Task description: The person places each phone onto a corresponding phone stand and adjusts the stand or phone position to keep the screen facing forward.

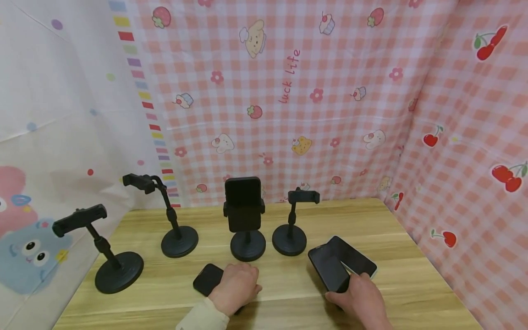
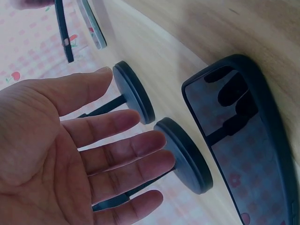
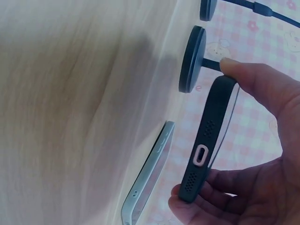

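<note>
My left hand (image 1: 237,286) hovers over a black-cased smartphone (image 1: 207,278) lying on the table and partly covers it in the head view. Its fingers are loosely extended in the left wrist view, with that phone (image 2: 262,154) apart from them. At the right, my right hand (image 1: 365,300) grips a second black-cased smartphone (image 1: 328,266) by its near end. Thumb and fingers pinch its opposite edges, and the charging port end of the phone (image 3: 204,145) faces the right wrist camera. A third phone with a light edge (image 1: 359,257) lies on the table, partly behind the held one.
A round-based phone stand (image 1: 247,245) at the centre back carries a black phone (image 1: 243,197) upright. Other black stands are one to its right (image 1: 290,240) and two to its left, the bent-neck stand (image 1: 179,241) and the nearer stand (image 1: 119,272). Patterned cloth (image 1: 280,128) hangs behind the wooden table.
</note>
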